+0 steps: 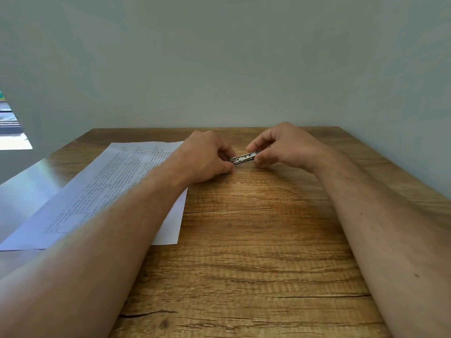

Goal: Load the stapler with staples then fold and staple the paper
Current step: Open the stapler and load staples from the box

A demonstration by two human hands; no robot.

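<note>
Both hands pinch the stapler (pixel 243 159), left hand (pixel 207 157) steadying one end, right hand (pixel 280 148) the other, probably for loading; paper (pixel 117 181) waits flat under the left forearm.

Office, wooden desk (pixel 256 240), printed paper (pixel 109 191)

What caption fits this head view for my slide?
Both hands, left hand and right hand, hold a small metal stapler over the table, beside the paper.

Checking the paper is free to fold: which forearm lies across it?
The left forearm crosses the printed paper; the right forearm lies over bare table.
</note>
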